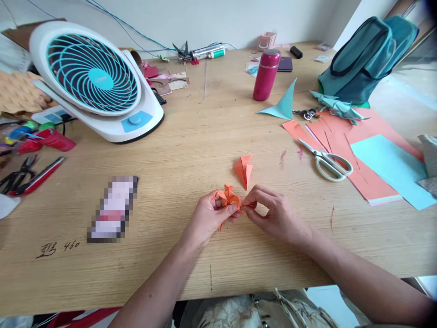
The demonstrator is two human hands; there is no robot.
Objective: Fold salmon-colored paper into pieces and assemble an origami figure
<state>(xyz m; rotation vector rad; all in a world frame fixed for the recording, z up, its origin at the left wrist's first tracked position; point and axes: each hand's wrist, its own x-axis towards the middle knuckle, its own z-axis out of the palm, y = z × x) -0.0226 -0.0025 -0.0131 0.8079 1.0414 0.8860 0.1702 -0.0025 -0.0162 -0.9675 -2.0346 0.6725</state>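
Between my hands is a small orange origami figure (229, 197) with several thin folded points. My left hand (213, 213) grips its body, the thumb pressed across the front. At its right side my right hand (273, 212) pinches one narrow point between thumb and forefinger. Just beyond them on the table lies a second folded orange paper piece (243, 170), touched by neither hand. The underside of the figure is hidden by my left fingers.
On the wooden table (170, 159) stand a white fan (146, 107), a magenta bottle (265, 77) and a teal bag (358, 59). Scissors (332, 166) rest by orange sheets (378, 182), a light blue sheet (392, 168) and a teal origami figure (337, 107). A phone (114, 205) lies left.
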